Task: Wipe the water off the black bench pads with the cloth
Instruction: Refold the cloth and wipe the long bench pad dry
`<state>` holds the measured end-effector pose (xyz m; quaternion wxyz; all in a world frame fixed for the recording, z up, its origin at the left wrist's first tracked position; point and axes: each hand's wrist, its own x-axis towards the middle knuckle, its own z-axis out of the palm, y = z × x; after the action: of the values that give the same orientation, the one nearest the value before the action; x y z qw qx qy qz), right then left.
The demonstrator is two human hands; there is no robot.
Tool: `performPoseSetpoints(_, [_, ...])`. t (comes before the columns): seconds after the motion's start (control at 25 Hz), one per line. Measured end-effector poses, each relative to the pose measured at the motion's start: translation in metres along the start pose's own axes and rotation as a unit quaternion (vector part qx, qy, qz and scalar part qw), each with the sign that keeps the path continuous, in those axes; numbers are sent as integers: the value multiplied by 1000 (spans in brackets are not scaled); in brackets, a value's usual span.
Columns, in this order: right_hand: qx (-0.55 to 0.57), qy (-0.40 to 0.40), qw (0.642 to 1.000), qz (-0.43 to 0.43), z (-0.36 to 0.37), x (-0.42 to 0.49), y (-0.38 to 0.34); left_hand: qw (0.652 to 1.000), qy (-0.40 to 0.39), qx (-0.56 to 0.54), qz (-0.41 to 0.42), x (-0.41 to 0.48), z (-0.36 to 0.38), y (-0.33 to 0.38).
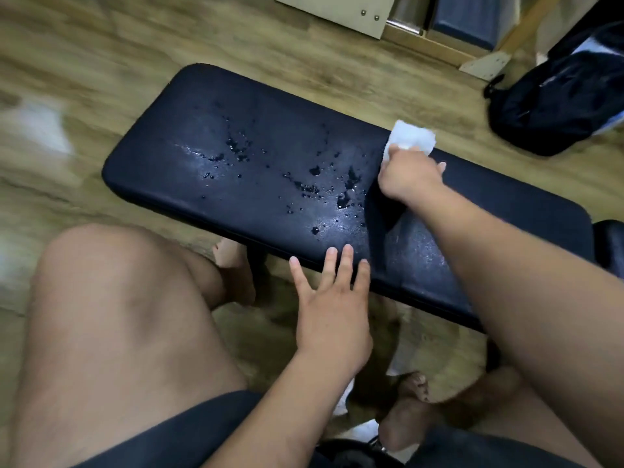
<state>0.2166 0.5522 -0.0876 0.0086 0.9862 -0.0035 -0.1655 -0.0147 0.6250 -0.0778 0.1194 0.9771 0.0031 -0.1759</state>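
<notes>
Wood-grain flooring [169,45] lies under a long black bench pad [236,157] that crosses the view. Water [314,189] sits on its middle in scattered beads and small pools. At the pad's far edge, just right of the wet patch, is a small folded white cloth [410,138]. The right hand [408,179] grips it with curled fingers and presses it down. The left hand [332,309] has straight, slightly spread fingers, their tips resting on the near edge. A second pad [609,244] shows at the right border, and a dark backpack [557,106] lies on the floor beyond. The likely risks: a fast stroke could sweep beads over the edge onto the floor, and so small a cloth may saturate and merely smear.
</notes>
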Motion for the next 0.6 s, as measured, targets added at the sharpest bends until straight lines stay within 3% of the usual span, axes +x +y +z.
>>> performPoseSetpoints(0.16, [48,18,998,-27,9,-24,6,1000,-1,-12,0,0,-3,3])
performPoseSetpoints(0.4, [45,-8,994,-99,56,-196,42,1000,-6,-21,-4,1,-1,5])
performPoseSetpoints(0.48, [7,-17,995,-101,55,-196,52,1000,-11,-22,-4,0,-1,5])
performPoseSetpoints(0.6, [0,32,996,-79,46,-128,46,1000,-18,-15,-7,0,-1,6])
